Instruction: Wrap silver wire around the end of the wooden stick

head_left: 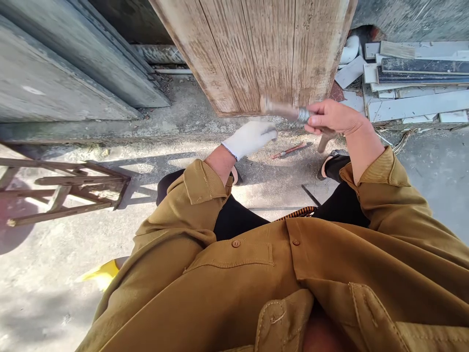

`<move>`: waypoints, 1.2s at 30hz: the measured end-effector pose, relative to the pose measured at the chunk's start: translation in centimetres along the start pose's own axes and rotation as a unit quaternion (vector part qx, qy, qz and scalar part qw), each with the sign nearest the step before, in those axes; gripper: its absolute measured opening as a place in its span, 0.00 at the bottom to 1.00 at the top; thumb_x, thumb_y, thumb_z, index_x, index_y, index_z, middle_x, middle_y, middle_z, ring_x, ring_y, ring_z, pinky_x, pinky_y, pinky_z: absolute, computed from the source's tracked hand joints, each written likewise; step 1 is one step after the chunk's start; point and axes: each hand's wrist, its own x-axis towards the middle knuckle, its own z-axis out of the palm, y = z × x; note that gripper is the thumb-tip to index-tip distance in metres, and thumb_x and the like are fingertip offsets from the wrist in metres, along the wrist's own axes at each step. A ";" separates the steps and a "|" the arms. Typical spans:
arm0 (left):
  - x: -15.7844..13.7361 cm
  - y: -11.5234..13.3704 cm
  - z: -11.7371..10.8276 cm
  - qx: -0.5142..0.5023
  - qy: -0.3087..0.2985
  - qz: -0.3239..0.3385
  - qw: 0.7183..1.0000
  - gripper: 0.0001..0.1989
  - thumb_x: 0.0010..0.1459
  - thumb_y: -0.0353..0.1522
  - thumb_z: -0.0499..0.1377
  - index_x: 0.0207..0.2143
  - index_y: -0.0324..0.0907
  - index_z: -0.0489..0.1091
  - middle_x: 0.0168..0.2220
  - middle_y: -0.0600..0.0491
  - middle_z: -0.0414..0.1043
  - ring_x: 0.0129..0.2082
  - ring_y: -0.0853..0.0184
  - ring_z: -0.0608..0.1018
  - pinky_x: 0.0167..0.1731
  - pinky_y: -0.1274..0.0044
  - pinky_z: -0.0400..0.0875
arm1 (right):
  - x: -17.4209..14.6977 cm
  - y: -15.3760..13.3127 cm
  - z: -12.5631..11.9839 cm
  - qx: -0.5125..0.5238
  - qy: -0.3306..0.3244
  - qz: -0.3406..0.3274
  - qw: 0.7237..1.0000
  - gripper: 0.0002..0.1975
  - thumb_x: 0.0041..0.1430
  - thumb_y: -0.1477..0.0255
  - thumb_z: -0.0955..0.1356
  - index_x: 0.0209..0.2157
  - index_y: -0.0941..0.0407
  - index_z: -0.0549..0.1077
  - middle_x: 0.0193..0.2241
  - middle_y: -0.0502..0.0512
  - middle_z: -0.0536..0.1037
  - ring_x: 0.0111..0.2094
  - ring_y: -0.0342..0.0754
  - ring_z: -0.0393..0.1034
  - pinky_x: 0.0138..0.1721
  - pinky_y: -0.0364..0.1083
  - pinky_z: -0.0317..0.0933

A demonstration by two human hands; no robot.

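My right hand (331, 117), bare, has its fingers wrapped round a brown wooden stick-like tool (282, 109) with silvery wire wound about its middle. The tool's far end is smeared by motion, and a short brown piece juts below the hand. My left hand (251, 138) wears a white glove and is closed, its fingers curled; what they hold, if anything, is hidden. Both hands are above the ground, just in front of the lower edge of a worn wooden panel (256, 58). Below them lies a thin reddish stick (289, 150) with wire round it.
A wooden stool (73, 188) lies to the left, near grey boards (66, 63) leaning at the wall. White and dark strips (421, 73) are stacked at the right, beside a white pipe (350, 49). A dark thin rod (310, 195) lies near my legs. Something yellow (102, 275) is at lower left.
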 end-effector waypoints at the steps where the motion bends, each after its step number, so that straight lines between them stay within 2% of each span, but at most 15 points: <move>1: -0.1 0.5 0.3 0.013 -0.031 0.001 0.999 0.15 0.68 0.40 0.56 0.36 0.44 0.80 0.28 0.52 0.76 0.33 0.61 0.77 0.39 0.72 0.70 | 0.0 0.1 -0.1 0.029 0.063 -0.001 0.998 0.15 0.75 0.60 0.69 0.36 0.55 0.70 0.29 0.52 0.73 0.29 0.45 0.65 0.36 0.46 0.63; 4: -0.3 2.0 0.8 0.025 -0.095 0.036 0.994 0.17 0.69 0.41 0.55 0.37 0.44 0.80 0.29 0.54 0.76 0.33 0.63 0.78 0.40 0.73 0.70 | 0.7 0.7 -0.2 0.020 0.198 0.055 0.978 0.13 0.79 0.62 0.66 0.40 0.55 0.70 0.30 0.53 0.73 0.30 0.46 0.66 0.36 0.47 0.64; 7: -0.6 2.5 0.5 0.042 -0.088 0.055 0.994 0.18 0.70 0.40 0.54 0.38 0.43 0.81 0.30 0.54 0.78 0.34 0.63 0.78 0.39 0.73 0.70 | 1.8 1.6 0.0 -0.152 0.195 0.147 0.958 0.11 0.75 0.66 0.70 0.37 0.56 0.72 0.30 0.55 0.75 0.32 0.48 0.69 0.38 0.48 0.63; 9: -0.7 2.2 0.2 0.063 -0.072 0.049 0.994 0.17 0.69 0.40 0.54 0.40 0.43 0.82 0.32 0.53 0.80 0.35 0.62 0.79 0.40 0.73 0.69 | 2.4 2.2 0.2 -0.262 0.120 0.185 0.940 0.10 0.71 0.66 0.73 0.37 0.57 0.75 0.30 0.56 0.77 0.33 0.50 0.71 0.37 0.49 0.60; 11: -0.7 1.8 -0.2 0.079 -0.058 0.038 0.994 0.17 0.69 0.39 0.54 0.42 0.43 0.83 0.35 0.52 0.81 0.37 0.61 0.80 0.41 0.72 0.70 | 2.7 2.5 0.6 -0.311 0.008 0.203 0.928 0.10 0.70 0.64 0.74 0.38 0.56 0.78 0.29 0.56 0.78 0.32 0.51 0.72 0.35 0.49 0.58; 15: -0.7 0.9 -0.9 0.090 -0.035 0.022 0.995 0.16 0.68 0.37 0.55 0.44 0.44 0.83 0.37 0.51 0.83 0.43 0.58 0.82 0.45 0.72 0.72 | 2.9 2.2 1.8 -0.270 -0.211 0.169 0.924 0.09 0.68 0.64 0.74 0.37 0.55 0.79 0.25 0.51 0.76 0.27 0.47 0.70 0.33 0.47 0.58; 18: -0.7 0.5 -1.2 0.078 -0.025 0.029 0.996 0.15 0.68 0.36 0.56 0.43 0.44 0.83 0.37 0.50 0.83 0.44 0.58 0.82 0.48 0.72 0.72 | 2.9 1.5 2.8 -0.219 -0.284 0.129 0.924 0.09 0.66 0.65 0.75 0.35 0.56 0.78 0.24 0.48 0.74 0.26 0.45 0.68 0.32 0.45 0.58; 23: -0.4 0.1 -1.0 0.041 -0.005 0.035 0.999 0.15 0.70 0.36 0.55 0.43 0.43 0.82 0.38 0.51 0.82 0.44 0.60 0.82 0.49 0.71 0.73 | 2.6 0.8 3.0 -0.115 -0.350 0.074 0.927 0.14 0.63 0.61 0.77 0.34 0.56 0.78 0.24 0.46 0.74 0.26 0.43 0.68 0.32 0.43 0.61; 25: -0.1 0.1 -0.7 0.018 -0.009 0.023 1.000 0.15 0.71 0.36 0.55 0.45 0.41 0.81 0.40 0.51 0.83 0.44 0.61 0.81 0.50 0.71 0.73 | 2.1 1.1 2.3 -0.056 -0.326 0.017 0.944 0.17 0.61 0.57 0.79 0.34 0.56 0.77 0.24 0.46 0.74 0.26 0.42 0.68 0.31 0.42 0.61; 26: 0.0 0.2 -0.5 0.009 -0.017 0.017 1.000 0.15 0.71 0.35 0.54 0.46 0.40 0.81 0.40 0.50 0.83 0.43 0.61 0.81 0.50 0.71 0.73 | 1.8 1.3 1.9 -0.014 -0.284 -0.021 0.958 0.20 0.61 0.54 0.79 0.34 0.56 0.76 0.25 0.46 0.74 0.26 0.41 0.67 0.30 0.42 0.60; 28: 0.0 0.7 -0.3 -0.003 -0.033 0.010 0.999 0.17 0.72 0.36 0.53 0.46 0.39 0.81 0.40 0.49 0.82 0.42 0.62 0.80 0.48 0.71 0.73 | 1.5 1.9 1.0 0.088 -0.140 -0.095 0.982 0.25 0.61 0.48 0.79 0.36 0.55 0.74 0.26 0.47 0.73 0.25 0.41 0.64 0.28 0.43 0.59; 30: -0.2 1.6 -0.2 -0.013 -0.036 0.009 0.999 0.19 0.73 0.38 0.52 0.46 0.38 0.81 0.38 0.50 0.81 0.38 0.63 0.79 0.46 0.71 0.73 | 1.7 2.5 0.5 0.160 0.029 -0.117 0.980 0.27 0.64 0.44 0.77 0.38 0.53 0.72 0.28 0.49 0.73 0.25 0.42 0.62 0.27 0.44 0.59; 33: -0.7 2.9 -0.1 -0.024 -0.055 0.028 0.998 0.20 0.73 0.39 0.51 0.45 0.39 0.81 0.33 0.52 0.79 0.34 0.65 0.77 0.42 0.72 0.71 | 2.8 3.3 0.5 0.157 0.188 -0.043 0.969 0.23 0.71 0.48 0.74 0.36 0.52 0.68 0.29 0.52 0.72 0.27 0.45 0.62 0.28 0.46 0.60; 35: -0.7 3.3 0.0 -0.014 -0.090 0.056 0.994 0.19 0.71 0.39 0.53 0.44 0.40 0.82 0.33 0.53 0.79 0.34 0.65 0.78 0.41 0.73 0.70 | 3.5 3.3 1.1 0.078 0.213 0.026 0.973 0.19 0.75 0.55 0.72 0.35 0.53 0.69 0.28 0.54 0.72 0.28 0.47 0.64 0.30 0.47 0.61; 36: -0.7 3.3 0.1 -0.001 -0.104 0.066 0.992 0.19 0.70 0.40 0.53 0.43 0.41 0.82 0.33 0.53 0.79 0.34 0.64 0.78 0.41 0.73 0.69 | 3.7 3.2 1.6 -0.001 0.198 0.065 0.978 0.16 0.76 0.59 0.71 0.36 0.54 0.71 0.28 0.54 0.72 0.30 0.48 0.66 0.32 0.47 0.61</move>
